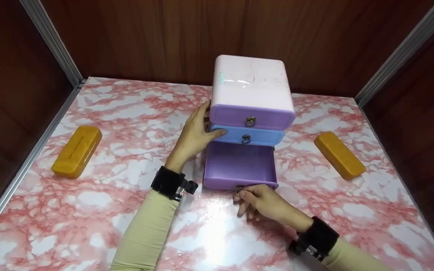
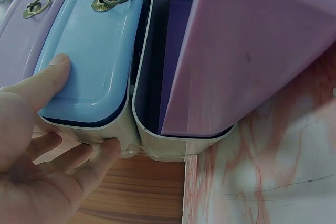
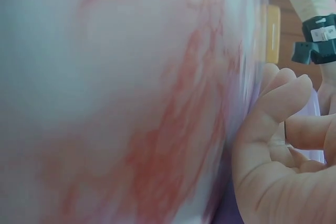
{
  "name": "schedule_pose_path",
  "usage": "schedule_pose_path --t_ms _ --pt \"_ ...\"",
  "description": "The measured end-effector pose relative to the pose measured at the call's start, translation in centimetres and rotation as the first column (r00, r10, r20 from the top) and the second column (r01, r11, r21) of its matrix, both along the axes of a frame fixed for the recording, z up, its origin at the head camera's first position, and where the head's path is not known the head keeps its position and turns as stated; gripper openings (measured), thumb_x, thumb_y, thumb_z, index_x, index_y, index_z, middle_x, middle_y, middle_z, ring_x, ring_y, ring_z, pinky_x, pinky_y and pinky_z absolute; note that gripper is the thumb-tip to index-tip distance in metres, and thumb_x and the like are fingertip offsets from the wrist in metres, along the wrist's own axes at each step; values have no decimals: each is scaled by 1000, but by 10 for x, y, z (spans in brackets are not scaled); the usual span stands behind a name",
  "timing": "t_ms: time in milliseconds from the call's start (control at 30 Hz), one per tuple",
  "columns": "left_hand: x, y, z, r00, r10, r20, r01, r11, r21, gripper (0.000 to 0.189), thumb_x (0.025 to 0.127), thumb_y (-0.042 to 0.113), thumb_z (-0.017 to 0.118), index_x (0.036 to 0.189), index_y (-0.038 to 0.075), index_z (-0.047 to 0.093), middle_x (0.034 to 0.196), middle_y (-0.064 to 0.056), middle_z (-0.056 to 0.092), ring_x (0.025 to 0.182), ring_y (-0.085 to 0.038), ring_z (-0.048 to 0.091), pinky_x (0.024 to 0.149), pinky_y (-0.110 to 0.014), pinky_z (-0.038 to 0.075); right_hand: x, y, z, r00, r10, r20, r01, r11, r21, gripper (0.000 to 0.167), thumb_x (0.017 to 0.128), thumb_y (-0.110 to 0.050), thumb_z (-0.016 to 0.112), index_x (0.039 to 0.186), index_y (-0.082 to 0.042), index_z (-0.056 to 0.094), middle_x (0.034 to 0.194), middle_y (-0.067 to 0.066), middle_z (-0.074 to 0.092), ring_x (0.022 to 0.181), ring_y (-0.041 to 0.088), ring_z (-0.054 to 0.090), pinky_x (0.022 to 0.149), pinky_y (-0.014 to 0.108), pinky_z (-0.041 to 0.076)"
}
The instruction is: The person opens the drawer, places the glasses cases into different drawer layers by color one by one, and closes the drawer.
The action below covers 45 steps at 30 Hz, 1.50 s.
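A small drawer cabinet [image 1: 252, 81] with a whitish-pink top stands toward the back of the table. Its top drawer front [image 1: 232, 114] is purple, the middle drawer [image 1: 266, 137] blue. The purple bottom drawer [image 1: 239, 162] is pulled out, and no contents show inside. My left hand [image 1: 194, 131] rests on the cabinet's left side, the thumb [image 2: 50, 80] pressed to the blue front and fingers against the side wall. At the bottom drawer's front, my right hand [image 1: 264, 201] pinches its ring pull [image 1: 239, 191]; in the right wrist view the ring is hidden by the fingers.
A mustard-yellow case [image 1: 77, 150] lies at the left of the marbled table [image 1: 100, 210]. Another yellow case [image 1: 339, 155] lies to the right of the cabinet. Brown wood-grain panels [image 1: 156, 37] enclose the back and both sides.
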State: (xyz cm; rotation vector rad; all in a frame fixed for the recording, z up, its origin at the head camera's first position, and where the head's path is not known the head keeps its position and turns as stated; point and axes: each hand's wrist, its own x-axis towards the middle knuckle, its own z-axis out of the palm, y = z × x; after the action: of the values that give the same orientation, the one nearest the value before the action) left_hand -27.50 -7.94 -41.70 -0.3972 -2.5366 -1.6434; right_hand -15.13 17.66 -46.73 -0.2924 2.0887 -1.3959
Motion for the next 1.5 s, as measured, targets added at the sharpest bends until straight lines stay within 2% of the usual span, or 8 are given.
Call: schedule_pose_path --t_ms 400,833,1100,1300,1500 --pt "1 0 0 1000 5 7 -5 1000 -12 107 88 30 89 169 10 23 160 -18 45 133 -34 61 111 -38 53 7 1 -1 1000 19 -5 -19 1000 9 33 113 -26 52 117 -2 74 87 14 79 59 14 67 49 23 54" --pt "0 0 -2 1000 -1 -9 1 1000 0 106 88 28 90 169 8 24 159 -19 47 133 -35 62 114 -46 51 12 1 -2 997 54 -52 -53 998 31 34 114 -26 51 113 -4 76 85 14 79 58 14 66 47 23 52" --pt "-1 0 -1 1000 5 -11 -5 1000 -10 106 88 29 90 169 9 24 160 -20 46 133 -35 61 114 -45 51 13 1 -3 996 56 -73 -54 998 27 32 114 -26 52 111 -4 76 85 14 78 57 14 65 46 23 51" --pt "-1 0 -1 1000 5 -6 -5 1000 -5 106 88 28 90 169 9 24 160 -18 47 132 -33 62 112 -39 53 14 2 -3 996 56 -65 -54 998 30 31 113 -26 54 110 -4 76 86 14 78 57 13 65 47 22 52" --pt "0 -1 -1 1000 15 -4 -15 999 -30 106 88 32 89 169 10 24 161 -18 45 134 -34 61 114 -41 50 15 4 1 990 108 -91 -102 993 62 25 110 -24 60 107 -5 76 86 12 77 61 17 66 52 26 56"
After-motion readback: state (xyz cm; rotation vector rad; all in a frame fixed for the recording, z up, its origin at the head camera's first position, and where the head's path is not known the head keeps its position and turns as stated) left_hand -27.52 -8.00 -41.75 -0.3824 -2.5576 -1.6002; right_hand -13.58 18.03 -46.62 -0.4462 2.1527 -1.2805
